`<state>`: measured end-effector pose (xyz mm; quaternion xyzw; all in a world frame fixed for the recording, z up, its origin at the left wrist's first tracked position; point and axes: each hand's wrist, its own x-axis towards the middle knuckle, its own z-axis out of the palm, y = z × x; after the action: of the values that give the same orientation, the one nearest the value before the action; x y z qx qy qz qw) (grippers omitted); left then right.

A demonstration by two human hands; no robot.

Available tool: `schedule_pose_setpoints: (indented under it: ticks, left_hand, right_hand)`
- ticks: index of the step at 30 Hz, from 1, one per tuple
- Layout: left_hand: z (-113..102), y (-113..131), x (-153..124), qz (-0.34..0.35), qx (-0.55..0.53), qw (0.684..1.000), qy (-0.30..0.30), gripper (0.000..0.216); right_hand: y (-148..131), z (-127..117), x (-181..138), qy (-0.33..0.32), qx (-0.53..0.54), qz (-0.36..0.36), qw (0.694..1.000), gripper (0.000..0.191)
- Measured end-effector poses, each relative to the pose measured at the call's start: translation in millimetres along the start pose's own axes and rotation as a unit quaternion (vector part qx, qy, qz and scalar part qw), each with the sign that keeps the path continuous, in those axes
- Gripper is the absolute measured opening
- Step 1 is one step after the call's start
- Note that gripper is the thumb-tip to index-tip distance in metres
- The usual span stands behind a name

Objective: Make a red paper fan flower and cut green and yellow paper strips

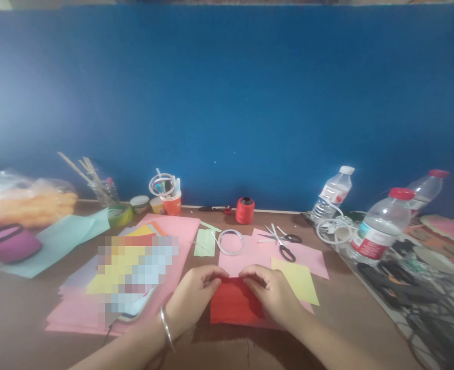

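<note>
A red sheet of paper [234, 303] is between my hands, over pink paper on the brown table. My left hand [199, 288] pinches its top left edge between thumb and fingers. At the top right edge my right hand [269, 288] grips the same sheet in a like pinch. Just beyond lie a white ring [230, 242] and a small pale green paper [204, 242]. A yellow paper [296, 280] rests right of my right hand. Scissors with black handles [287, 252] lie on the pink paper [315, 259] behind it.
A red thread spool [244, 211] stands near the blue wall. To the left are stacked coloured papers [168, 277], an orange cup of pens [173, 204] and a purple pouch [13, 241]. Water bottles [381, 226], cables and black items crowd the right side.
</note>
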<state>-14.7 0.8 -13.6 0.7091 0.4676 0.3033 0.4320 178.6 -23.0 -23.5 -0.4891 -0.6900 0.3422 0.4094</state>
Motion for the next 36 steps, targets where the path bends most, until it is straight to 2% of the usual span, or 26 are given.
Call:
schedule_pose_setpoints:
  ticks: [6, 11, 15, 18, 21, 23, 26, 29, 31, 33, 36]
  left_hand:
    - [-3, -2, 1, -0.033, -0.060, 0.997, -0.018, 0.027]
    - [-4, -1, 3, -0.020, -0.068, 0.997, -0.026, 0.020]
    - [-4, 3, -1, -0.009, -0.072, 0.997, -0.016, 0.018]
    - [-4, 9, -5, -0.002, -0.070, 0.997, -0.023, 0.016]
    - [-2, 11, -6, -0.018, -0.018, 1.000, 0.003, 0.016]
    - [0, 10, -5, -0.031, 0.021, 0.999, 0.010, 0.015]
    - [1, 8, -5, -0.024, 0.034, 0.999, 0.030, 0.011]
    - [2, 10, -8, -0.013, 0.011, 0.999, 0.050, 0.007]
    - [3, 12, -10, -0.002, 0.000, 0.998, 0.062, 0.007]
    - [5, 15, -13, 0.017, -0.007, 0.997, 0.070, 0.008]
    - [7, 17, -17, 0.041, -0.007, 0.996, 0.077, 0.008]
  right_hand:
    - [3, -2, 2, 0.001, 0.027, 0.026, 0.999, 0.021]
    - [6, -1, 0, -0.011, 0.027, -0.004, 1.000, 0.023]
    - [7, -3, -2, -0.004, -0.032, -0.097, 0.995, 0.020]
    - [9, -6, -5, -0.009, -0.099, -0.188, 0.977, 0.019]
    - [10, -6, -8, -0.024, -0.166, -0.256, 0.952, 0.020]
    - [9, -5, -10, -0.033, -0.190, -0.277, 0.941, 0.021]
    - [4, -2, -10, -0.016, -0.163, -0.243, 0.956, 0.019]
    - [-7, 4, -10, 0.023, -0.085, -0.118, 0.989, 0.033]
    - [-14, 8, -9, 0.027, -0.044, -0.058, 0.997, 0.026]
    - [-19, 10, -9, 0.030, -0.021, -0.041, 0.999, 0.015]
    - [-21, 11, -10, 0.039, 0.005, -0.037, 0.999, 0.010]
